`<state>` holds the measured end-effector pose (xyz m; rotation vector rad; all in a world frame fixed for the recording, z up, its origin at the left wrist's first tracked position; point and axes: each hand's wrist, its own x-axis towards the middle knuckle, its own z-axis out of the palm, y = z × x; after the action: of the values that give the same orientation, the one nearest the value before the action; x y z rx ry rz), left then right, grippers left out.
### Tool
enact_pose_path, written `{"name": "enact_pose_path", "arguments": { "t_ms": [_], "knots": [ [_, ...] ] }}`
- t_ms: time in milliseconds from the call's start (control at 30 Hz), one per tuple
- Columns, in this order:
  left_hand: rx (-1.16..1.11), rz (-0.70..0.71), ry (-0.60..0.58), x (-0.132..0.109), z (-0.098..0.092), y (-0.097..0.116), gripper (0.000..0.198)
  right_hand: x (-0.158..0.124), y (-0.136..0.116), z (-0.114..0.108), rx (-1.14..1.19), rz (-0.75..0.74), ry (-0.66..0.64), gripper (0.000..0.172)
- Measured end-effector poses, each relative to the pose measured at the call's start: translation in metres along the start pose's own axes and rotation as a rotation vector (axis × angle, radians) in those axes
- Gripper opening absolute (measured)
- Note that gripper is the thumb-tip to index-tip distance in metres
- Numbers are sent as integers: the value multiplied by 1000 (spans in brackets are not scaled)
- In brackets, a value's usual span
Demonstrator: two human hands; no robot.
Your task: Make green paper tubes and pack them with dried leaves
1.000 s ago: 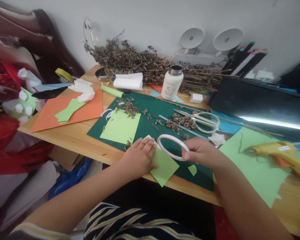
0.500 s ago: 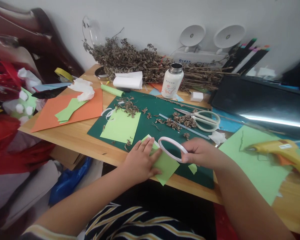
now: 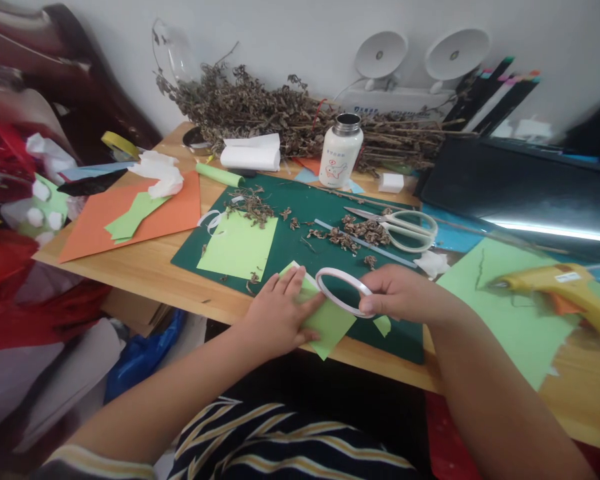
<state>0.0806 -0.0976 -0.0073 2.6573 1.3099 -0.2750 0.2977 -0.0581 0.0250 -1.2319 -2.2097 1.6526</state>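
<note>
My left hand (image 3: 280,313) lies flat with its fingers stretched over a light green paper piece (image 3: 333,330) at the front edge of the green cutting mat (image 3: 300,200). Between the thumb and fingers of my right hand (image 3: 397,293) is a thin white roll of tape (image 3: 343,291), tilted just above that paper. The tape's near side reaches close to my left fingertips. A small torn green scrap (image 3: 383,325) rests on the mat below my right hand. Farther left on the mat is a larger light green sheet (image 3: 237,247) with dried plant bits on it.
Scissors (image 3: 405,227) and dried leaves (image 3: 365,231) lie on the mat behind my right hand. A white bottle (image 3: 341,150) stands open at the back, before a heap of dried stems (image 3: 260,107). To the right, a yellow glue gun (image 3: 555,279) rests on green paper (image 3: 510,313).
The whole view has shifted slightly, so things sit a little higher and more to the left. My hands keep nearly the same pose on the paper and the tape.
</note>
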Motion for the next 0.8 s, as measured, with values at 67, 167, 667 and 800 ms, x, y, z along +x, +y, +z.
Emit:
{"name": "enact_pose_path", "arguments": {
  "t_ms": [67, 167, 667, 800],
  "knots": [
    [-4, 7, -5, 0, 0, 0, 68, -1, -1, -1, 7, 3, -2, 38],
    [-14, 20, -14, -1, -1, -1, 69, -3, -3, -1, 16, 21, -4, 38],
    [-16, 26, -34, 1, -6, 0, 62, -7, -7, -4, -101, 52, -4, 57],
    [-7, 27, -56, 2, -12, 2, 62, -8, -5, -5, -149, 111, 11, 60]
  ]
}}
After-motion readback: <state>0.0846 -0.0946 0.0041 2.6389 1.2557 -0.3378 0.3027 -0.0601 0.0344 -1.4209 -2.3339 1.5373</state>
